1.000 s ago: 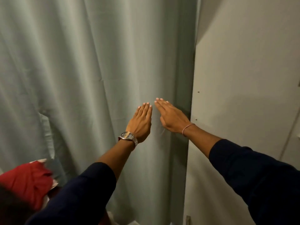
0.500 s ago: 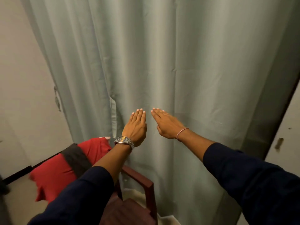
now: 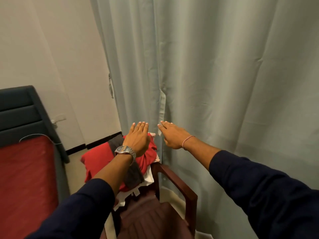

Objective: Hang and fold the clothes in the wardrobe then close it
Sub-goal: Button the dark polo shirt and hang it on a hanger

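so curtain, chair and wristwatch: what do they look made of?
Curtain: thin woven fabric, matte grey-green; it hangs in soft folds and creases. Chair: probably moulded plastic, maroon, with a smooth sheen on the armrest. Wristwatch: metal, silvery; linked bracelet glints.

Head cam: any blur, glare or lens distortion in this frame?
Head view: dim, warm, even light, no glare; soft shadows in the curtain folds. Wide-angle bending shows in the slanted wall and the headboard. Left hand and right hand are fairly sharp; the sleeves at the frame's bottom go soft.
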